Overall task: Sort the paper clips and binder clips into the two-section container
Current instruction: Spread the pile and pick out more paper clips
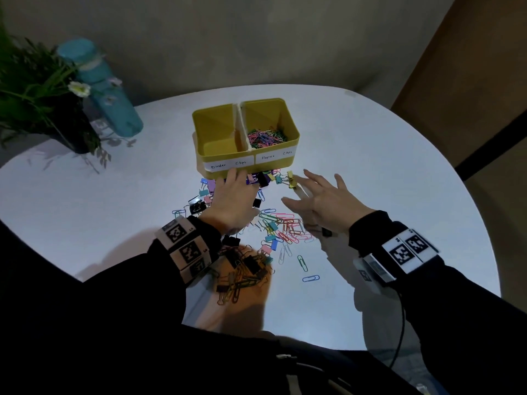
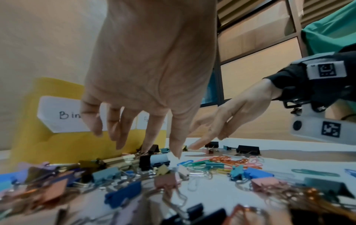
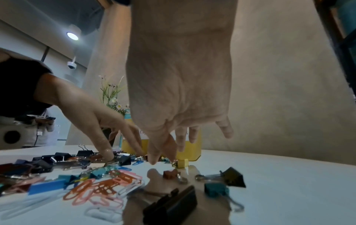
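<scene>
A yellow two-section container point(image 1: 288, 121) stands at mid-table. Its "Binder Clips" section on the left point(image 1: 216, 135) looks empty. The "Paper Clips" section holds coloured paper clips point(image 1: 266, 135). In front of it lies a mixed spread of binder clips and paper clips point(image 1: 273, 232). My left hand point(image 1: 236, 189) reaches down with straight fingers point(image 2: 121, 137) onto the binder clips point(image 2: 148, 159) at the container's front wall. My right hand point(image 1: 319, 195) hovers with fingers spread; its index fingertip point(image 3: 171, 152) is right at a yellow binder clip point(image 3: 182, 163) point(image 1: 291, 179). Neither hand holds anything.
A potted plant point(image 1: 51, 109) and a teal bottle point(image 1: 105, 89) stand at the table's back left. More clips lie in a heap near the front edge point(image 1: 242, 272). Loose paper clips point(image 1: 302, 263) trail off to the right. A person stands in the background point(image 3: 38, 126).
</scene>
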Demonstrator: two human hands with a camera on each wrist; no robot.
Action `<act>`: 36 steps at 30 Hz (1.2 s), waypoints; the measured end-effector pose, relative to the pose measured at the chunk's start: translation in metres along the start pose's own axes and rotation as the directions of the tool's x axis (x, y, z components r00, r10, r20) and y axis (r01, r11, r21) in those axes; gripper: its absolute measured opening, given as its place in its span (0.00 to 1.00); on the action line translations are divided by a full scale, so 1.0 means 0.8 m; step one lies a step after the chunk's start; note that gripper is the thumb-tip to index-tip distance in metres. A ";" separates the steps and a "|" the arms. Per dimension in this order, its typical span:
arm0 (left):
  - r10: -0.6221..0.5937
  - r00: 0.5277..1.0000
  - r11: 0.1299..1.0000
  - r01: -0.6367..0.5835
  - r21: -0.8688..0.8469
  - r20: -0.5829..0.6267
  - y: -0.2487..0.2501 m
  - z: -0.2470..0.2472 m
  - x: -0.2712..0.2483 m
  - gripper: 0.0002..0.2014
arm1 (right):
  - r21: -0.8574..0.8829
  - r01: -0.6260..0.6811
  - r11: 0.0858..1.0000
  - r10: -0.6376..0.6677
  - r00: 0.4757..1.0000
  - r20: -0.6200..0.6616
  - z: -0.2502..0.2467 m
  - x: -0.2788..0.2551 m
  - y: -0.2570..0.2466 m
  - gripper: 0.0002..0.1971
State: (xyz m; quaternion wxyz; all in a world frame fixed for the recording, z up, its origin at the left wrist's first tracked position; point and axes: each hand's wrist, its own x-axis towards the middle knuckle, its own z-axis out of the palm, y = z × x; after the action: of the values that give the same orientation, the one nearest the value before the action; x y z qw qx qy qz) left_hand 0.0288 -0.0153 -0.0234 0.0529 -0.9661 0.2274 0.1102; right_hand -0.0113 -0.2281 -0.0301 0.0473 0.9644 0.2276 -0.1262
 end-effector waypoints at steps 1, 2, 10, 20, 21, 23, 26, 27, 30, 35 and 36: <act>0.024 0.999 0.999 -0.025 -0.037 -0.032 0.003 -0.001 0.000 0.24 | -0.027 0.004 1.000 -0.003 0.999 0.034 0.001 0.002 -0.002 0.27; 0.052 0.998 0.996 -0.055 -0.076 -0.043 0.006 -0.002 0.000 0.22 | -0.049 0.011 0.999 -0.008 0.998 0.064 0.002 0.002 -0.003 0.28; 0.163 0.986 0.953 -0.151 -0.262 0.023 0.023 -0.006 0.005 0.16 | 0.408 -0.258 0.876 0.342 0.928 -0.147 0.007 -0.063 0.015 0.10; 0.306 0.947 0.886 -0.243 -0.395 0.102 0.045 -0.002 0.017 0.16 | 0.606 -0.395 0.691 0.565 0.817 -0.112 0.034 -0.043 0.025 0.10; 0.299 0.950 0.885 -0.239 -0.399 0.094 0.045 -0.003 0.015 0.18 | 0.617 -0.393 0.682 0.574 0.810 -0.118 0.032 -0.042 0.022 0.12; 0.240 0.968 0.910 -0.199 -0.363 0.070 0.044 -0.003 0.013 0.25 | 0.635 -0.372 0.677 0.520 0.852 -0.055 0.025 -0.044 0.010 0.18; 0.188 0.972 0.946 -0.140 -0.291 0.143 0.044 -0.003 0.009 0.34 | 0.617 -0.323 0.718 0.365 0.929 0.062 0.023 -0.042 -0.018 0.28; 0.183 0.970 0.948 -0.131 -0.290 0.159 0.046 -0.003 0.008 0.34 | 0.614 -0.305 0.728 0.344 0.937 0.058 0.024 -0.037 -0.026 0.30; 0.175 0.974 0.928 -0.114 -0.356 0.144 0.048 -0.001 0.006 0.27 | 0.653 -0.250 0.715 0.347 0.938 -0.020 0.027 -0.019 -0.036 0.32; 0.159 0.978 0.913 -0.095 -0.397 0.133 0.046 0.001 0.007 0.19 | 0.671 -0.151 0.725 0.282 0.955 -0.089 0.032 0.004 -0.040 0.21; 0.164 0.978 0.916 -0.102 -0.388 0.131 0.046 0.002 0.007 0.19 | 0.660 -0.134 0.739 0.264 0.959 -0.101 0.034 0.008 -0.041 0.18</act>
State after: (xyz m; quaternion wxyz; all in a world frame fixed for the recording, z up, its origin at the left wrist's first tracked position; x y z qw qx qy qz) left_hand 0.0172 -0.0501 -0.0280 -0.1243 -0.9282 0.2620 0.2332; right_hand -0.0262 -0.2002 -0.0590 -0.2965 0.9474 0.0685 -0.0995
